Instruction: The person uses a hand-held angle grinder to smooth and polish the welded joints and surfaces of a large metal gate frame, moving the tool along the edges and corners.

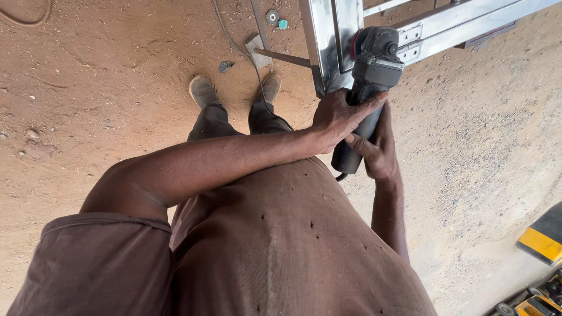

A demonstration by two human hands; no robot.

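Left hand (339,117) wraps closed around the angle grinder (366,88) body; right hand (377,152) grips its handle just below. The grinder's head presses against the polished steel frame (328,35) above both hands.

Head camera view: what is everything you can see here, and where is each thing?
angle grinder: one, black and grey, top centre, head against the frame
metal frame: one, shiny silver, top centre to top right
cable: one, dark, on the ground, top centre
small discs: two, grey and teal, top centre
dirt ground: reddish brown, all around
yellow machine: partly seen, bottom right corner
shoes: two, dusty grey
left hand: grip on the grinder body
right hand: grip on the grinder's lower handle
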